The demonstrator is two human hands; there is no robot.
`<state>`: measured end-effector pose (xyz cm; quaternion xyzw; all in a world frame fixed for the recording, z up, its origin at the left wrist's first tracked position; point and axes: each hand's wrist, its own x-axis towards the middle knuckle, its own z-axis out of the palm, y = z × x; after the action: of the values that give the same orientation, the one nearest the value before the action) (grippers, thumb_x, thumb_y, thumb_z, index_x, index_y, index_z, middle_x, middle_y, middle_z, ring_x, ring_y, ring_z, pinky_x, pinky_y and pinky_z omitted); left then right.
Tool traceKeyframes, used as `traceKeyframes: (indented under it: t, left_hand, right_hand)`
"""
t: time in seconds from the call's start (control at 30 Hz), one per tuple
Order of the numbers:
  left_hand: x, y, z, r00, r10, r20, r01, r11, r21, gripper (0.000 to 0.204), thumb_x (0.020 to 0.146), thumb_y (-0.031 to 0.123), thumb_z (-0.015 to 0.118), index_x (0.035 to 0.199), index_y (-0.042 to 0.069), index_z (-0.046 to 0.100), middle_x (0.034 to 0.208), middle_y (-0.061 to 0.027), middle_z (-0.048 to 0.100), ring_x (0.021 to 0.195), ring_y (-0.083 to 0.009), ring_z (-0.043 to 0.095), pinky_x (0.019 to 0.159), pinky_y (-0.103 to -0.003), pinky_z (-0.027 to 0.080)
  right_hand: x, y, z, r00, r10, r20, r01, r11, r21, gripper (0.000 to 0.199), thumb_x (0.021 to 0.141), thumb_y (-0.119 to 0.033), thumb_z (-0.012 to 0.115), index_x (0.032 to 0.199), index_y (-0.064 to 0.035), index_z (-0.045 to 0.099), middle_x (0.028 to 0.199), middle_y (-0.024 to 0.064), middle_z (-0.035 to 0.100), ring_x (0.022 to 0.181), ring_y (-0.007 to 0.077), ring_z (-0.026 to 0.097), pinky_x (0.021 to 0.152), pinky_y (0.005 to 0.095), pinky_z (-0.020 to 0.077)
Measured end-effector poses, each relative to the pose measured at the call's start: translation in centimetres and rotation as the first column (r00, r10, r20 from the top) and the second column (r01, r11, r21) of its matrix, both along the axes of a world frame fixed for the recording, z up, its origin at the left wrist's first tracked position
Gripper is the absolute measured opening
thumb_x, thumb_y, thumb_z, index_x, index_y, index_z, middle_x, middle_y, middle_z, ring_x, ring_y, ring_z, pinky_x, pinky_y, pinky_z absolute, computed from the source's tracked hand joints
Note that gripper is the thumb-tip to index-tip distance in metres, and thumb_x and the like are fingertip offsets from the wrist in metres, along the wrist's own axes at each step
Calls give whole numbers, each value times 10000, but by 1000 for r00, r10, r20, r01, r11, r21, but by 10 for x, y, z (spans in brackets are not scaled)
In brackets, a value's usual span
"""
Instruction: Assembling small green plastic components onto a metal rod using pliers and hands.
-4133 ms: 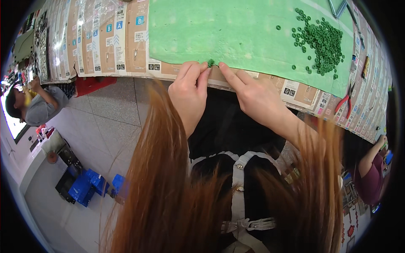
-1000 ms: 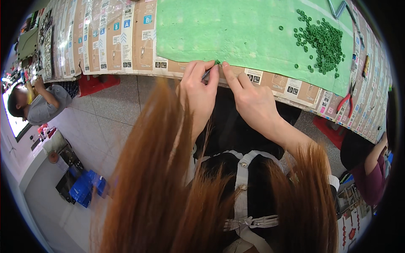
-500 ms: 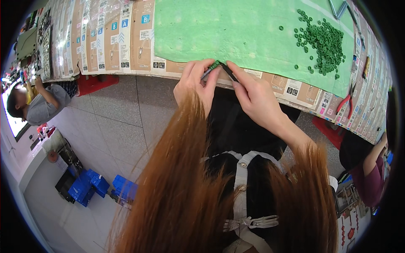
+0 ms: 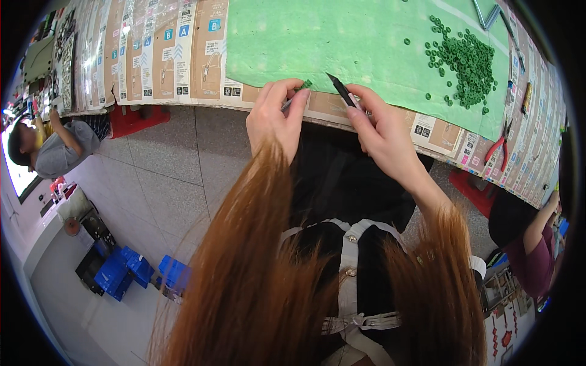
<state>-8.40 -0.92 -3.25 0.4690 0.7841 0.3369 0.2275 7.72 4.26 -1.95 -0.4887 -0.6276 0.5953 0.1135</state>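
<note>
My left hand is closed at the table's near edge, pinching a small green ring-shaped piece between thumb and forefinger. A thin grey rod shows partly under those fingers; the rest of it is hidden. In my right hand is a craft knife with a black, slant-tipped blade, held between thumb and fingers. Its tip points up and left, apart from the green piece. To the right, a heap of small green rings lies on the light green mat.
Red-handled pliers and a yellow-and-dark pen-like item lie right of the mat. Bent metal rods rest at its far right corner. Red stools stand under the table. Other people sit at far left and far right.
The knife has drawn away from the green piece, with my right hand moving slightly right and down. My left hand has shifted a little left, still pinching the piece.
</note>
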Motion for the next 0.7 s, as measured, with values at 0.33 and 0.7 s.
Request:
traceKeyframes:
  t: [0.33,0.7]
  left_hand:
    - [-8,-7,1,917,-9,399,61,991,-118,206,831,122,616,1005,10,629,800,-62,558,687,-120,540,620,-246,429]
    - [-1,-7,0,722,154,675,-47,984,-174,194,847,111,595,1013,11,585,817,-29,599,642,-67,554,543,-196,422]
  right_hand:
    - [-2,-13,-11,999,26,31,-40,811,584,220,841,-74,544,1060,-58,543,835,109,600,675,307,596,582,378,474]
    - [5,-10,-3,994,34,106,-91,791,605,146,827,-85,574,969,-56,578,795,111,601,661,290,593,562,359,471]
